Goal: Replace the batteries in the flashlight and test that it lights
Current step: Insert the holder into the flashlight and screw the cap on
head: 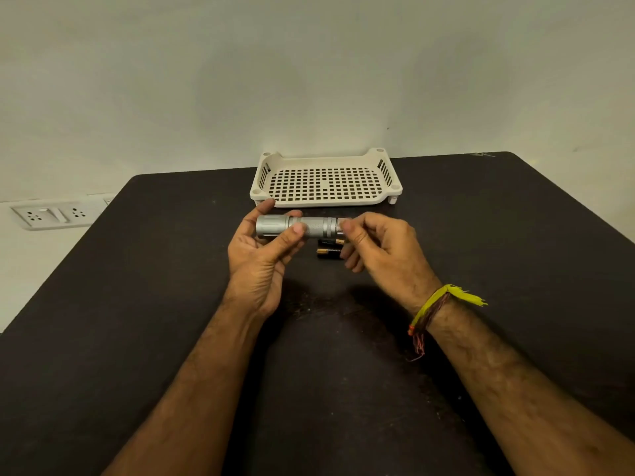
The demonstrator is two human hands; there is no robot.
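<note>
A silver flashlight (298,227) is held level above a dark table (137,304), its wider head pointing left and its tail pointing right. The left hand (264,255) is closed around the head end, with the thumb laid across the near side of the barrel and the fingers wrapped behind it. The right hand (378,245) is closed on the tail end, which is pinched between the thumb and fingertips; whether the tail cap is loose or still seated cannot be told, since that end is blurred and partly covered. Two batteries (329,250) are seen lying on the table just below the flashlight, between the two hands, side by side with their long axes running left to right; their dark bodies and copper-coloured ends are visible. A cream perforated tray (326,183) is set on the far side of the table, just beyond the hands and against the wall. A yellow and red thread band (434,309) is worn on the right wrist. A white socket panel (55,214) is mounted to the far left, off the table.
</note>
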